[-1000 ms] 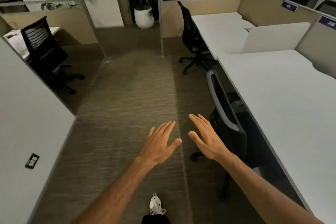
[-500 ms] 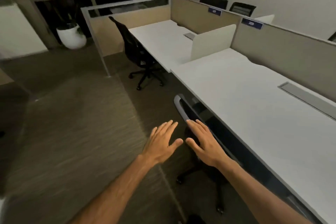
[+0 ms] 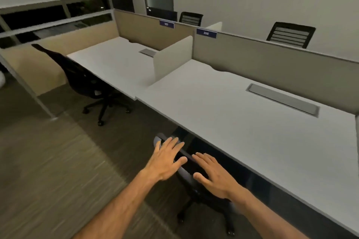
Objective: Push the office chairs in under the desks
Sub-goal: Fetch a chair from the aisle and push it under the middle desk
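Note:
A dark office chair [image 3: 187,178] with a grey-edged back stands at the near white desk [image 3: 242,122], its seat partly under the desktop. My left hand [image 3: 166,158] lies flat over the top edge of the chair's back, fingers spread. My right hand [image 3: 212,175] is spread over the back a little further right; whether it touches is unclear. A second black chair [image 3: 77,77] stands at the far white desk [image 3: 114,64], its back out from the desk edge.
Beige partition panels [image 3: 272,64] run behind both desks, and a low white divider [image 3: 172,58] separates them. Two black chair backs [image 3: 291,34] show beyond the partition. A metal post [image 3: 25,85] stands at left on the carpet. Grey cable hatches sit in both desktops.
My view has swung right to face the near desk. Both hands have moved forward from open air onto the chair's back.

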`<action>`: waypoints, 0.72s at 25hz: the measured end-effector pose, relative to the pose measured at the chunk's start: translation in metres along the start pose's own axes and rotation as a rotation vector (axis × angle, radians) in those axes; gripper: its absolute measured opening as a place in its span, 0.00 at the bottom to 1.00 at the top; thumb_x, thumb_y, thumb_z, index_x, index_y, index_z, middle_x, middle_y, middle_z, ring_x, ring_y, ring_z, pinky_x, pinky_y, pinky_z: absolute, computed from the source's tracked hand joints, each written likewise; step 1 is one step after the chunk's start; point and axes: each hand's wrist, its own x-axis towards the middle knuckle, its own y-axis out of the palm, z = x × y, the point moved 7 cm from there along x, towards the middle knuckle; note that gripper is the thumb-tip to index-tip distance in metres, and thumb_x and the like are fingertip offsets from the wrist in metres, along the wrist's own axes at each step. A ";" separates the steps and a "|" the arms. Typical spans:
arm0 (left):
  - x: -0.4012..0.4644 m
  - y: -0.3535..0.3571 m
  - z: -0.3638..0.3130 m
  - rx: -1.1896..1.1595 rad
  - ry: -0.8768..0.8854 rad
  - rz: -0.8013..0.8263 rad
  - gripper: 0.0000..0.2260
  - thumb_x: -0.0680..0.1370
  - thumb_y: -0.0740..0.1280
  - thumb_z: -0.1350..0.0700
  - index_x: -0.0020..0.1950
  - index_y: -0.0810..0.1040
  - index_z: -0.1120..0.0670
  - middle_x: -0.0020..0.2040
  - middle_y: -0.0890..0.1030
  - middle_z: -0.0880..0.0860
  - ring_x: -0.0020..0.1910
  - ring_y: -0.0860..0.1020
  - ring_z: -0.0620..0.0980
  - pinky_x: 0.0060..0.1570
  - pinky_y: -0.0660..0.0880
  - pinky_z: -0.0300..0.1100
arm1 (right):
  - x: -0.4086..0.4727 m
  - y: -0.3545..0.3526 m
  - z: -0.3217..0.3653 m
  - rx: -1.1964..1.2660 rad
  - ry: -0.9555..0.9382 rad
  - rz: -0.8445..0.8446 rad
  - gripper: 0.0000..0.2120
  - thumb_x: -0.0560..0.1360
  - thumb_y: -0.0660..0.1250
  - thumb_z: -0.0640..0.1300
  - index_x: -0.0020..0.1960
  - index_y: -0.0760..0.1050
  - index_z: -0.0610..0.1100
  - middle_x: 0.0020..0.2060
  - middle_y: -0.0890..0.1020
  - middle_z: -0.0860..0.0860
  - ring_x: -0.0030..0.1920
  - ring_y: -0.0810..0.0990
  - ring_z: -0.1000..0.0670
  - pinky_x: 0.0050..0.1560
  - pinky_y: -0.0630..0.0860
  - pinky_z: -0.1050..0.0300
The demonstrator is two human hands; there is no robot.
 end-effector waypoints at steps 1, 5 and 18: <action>0.011 0.005 0.006 0.040 0.039 0.032 0.31 0.81 0.50 0.32 0.81 0.55 0.43 0.83 0.52 0.48 0.81 0.44 0.46 0.76 0.40 0.58 | -0.001 0.000 -0.006 -0.016 0.044 -0.010 0.35 0.77 0.45 0.73 0.81 0.46 0.62 0.81 0.50 0.60 0.81 0.44 0.55 0.80 0.46 0.52; 0.038 0.030 0.032 0.171 0.158 0.194 0.31 0.80 0.47 0.30 0.81 0.57 0.41 0.83 0.54 0.49 0.81 0.45 0.50 0.75 0.38 0.62 | -0.019 0.009 -0.018 0.011 0.259 -0.043 0.32 0.80 0.49 0.69 0.81 0.48 0.61 0.81 0.50 0.58 0.81 0.44 0.52 0.80 0.49 0.45; 0.070 0.013 0.061 0.163 0.435 0.134 0.37 0.74 0.43 0.23 0.74 0.69 0.39 0.70 0.75 0.43 0.71 0.70 0.46 0.74 0.52 0.62 | -0.109 0.024 -0.017 -0.083 0.815 -0.393 0.28 0.81 0.51 0.65 0.74 0.68 0.52 0.69 0.75 0.54 0.69 0.70 0.51 0.68 0.69 0.51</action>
